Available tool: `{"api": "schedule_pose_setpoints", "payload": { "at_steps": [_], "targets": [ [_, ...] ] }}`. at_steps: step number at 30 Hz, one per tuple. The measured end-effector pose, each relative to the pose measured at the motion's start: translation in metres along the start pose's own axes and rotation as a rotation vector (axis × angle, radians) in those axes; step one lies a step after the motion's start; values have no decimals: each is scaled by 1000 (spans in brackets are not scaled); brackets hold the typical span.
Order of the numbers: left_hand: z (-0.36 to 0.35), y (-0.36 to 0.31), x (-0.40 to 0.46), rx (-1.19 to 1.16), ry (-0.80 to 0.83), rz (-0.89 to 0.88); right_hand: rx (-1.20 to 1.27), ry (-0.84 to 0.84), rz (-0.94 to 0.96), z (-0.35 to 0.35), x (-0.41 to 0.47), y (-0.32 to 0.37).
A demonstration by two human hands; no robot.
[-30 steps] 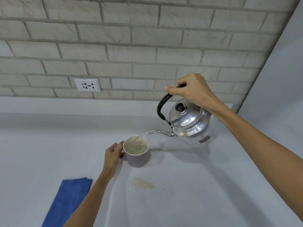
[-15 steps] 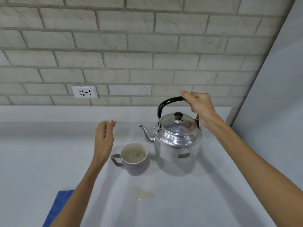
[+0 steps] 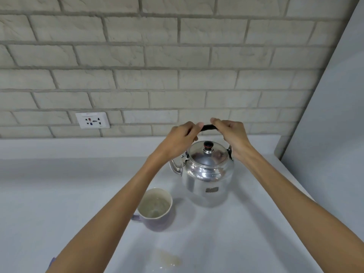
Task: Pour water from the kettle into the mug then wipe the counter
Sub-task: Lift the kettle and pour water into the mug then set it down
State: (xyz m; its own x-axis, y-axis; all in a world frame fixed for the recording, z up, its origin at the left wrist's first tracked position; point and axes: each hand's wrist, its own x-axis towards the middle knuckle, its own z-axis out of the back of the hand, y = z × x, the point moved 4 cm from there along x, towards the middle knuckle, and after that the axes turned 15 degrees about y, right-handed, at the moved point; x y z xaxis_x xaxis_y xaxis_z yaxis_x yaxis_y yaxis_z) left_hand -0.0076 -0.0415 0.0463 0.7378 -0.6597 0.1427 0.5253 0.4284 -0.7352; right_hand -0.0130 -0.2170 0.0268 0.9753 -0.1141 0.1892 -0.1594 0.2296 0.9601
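Note:
A shiny steel kettle (image 3: 206, 176) stands upright on the pale counter (image 3: 59, 194), its spout pointing left. Both hands grip its black handle: my left hand (image 3: 180, 138) on the left part, my right hand (image 3: 231, 134) on the right part. In front of it, a little to the left, sits a lilac mug (image 3: 155, 210) with water inside, its handle partly hidden behind my left forearm. A small puddle (image 3: 169, 260) lies on the counter in front of the mug. Only a sliver of the blue cloth (image 3: 52, 262) shows at the bottom left.
A brick wall rises behind the counter, with a white power socket (image 3: 92, 120) at the left. A grey panel (image 3: 334, 125) closes off the counter on the right, close to the kettle.
The kettle stopped pouring and was set down upright behind the mug. My left hand left the mug, rose and took hold of the kettle's handle beside my right hand.

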Motion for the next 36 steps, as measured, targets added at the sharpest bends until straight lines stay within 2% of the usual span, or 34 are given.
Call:
{"api": "schedule_pose_setpoints", "payload": {
  "at_steps": [10,17,36],
  "targets": [
    [-24,61,44,-87,-31,110,18,38,-92,-13,38,-51],
    [-35,95,64,-153,-67,126,-4,58,-96,-19,54,-74],
    [-47,119,90,-199,-179,107,-48,-2,-71,-21,71,-98]
  ]
}}
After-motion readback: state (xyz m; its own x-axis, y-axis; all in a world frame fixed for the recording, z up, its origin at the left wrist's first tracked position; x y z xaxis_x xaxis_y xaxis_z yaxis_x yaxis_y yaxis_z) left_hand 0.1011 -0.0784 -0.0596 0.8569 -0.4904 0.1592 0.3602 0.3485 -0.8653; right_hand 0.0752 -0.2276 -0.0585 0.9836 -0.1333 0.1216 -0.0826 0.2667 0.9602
